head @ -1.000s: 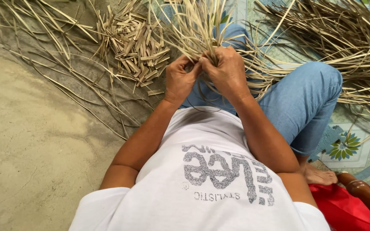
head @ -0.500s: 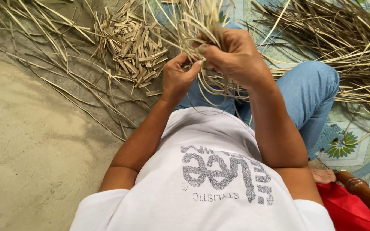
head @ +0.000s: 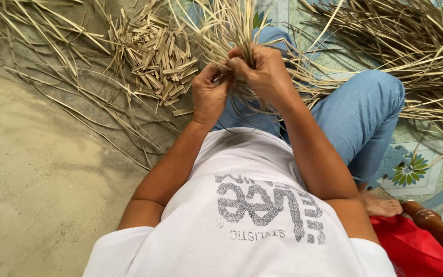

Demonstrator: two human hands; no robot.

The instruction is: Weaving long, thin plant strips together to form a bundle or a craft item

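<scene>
A bundle of dry straw-coloured strips [head: 232, 31] was held upright above the lap, just in front of the chest, where the right hand [head: 265, 74] was closed around its lower end and the left hand [head: 210, 92] pinched a few strands just beside it, the two hands touching. The strips appeared light, thin and springy yet liable to crack or split, so the gathered lower end seemed the soundest place to grip. Around them lay a heap of short cut pieces [head: 155, 59] on the concrete floor [head: 32, 169] and long loose strips [head: 416, 56] over the patterned mat [head: 411, 172].
</scene>
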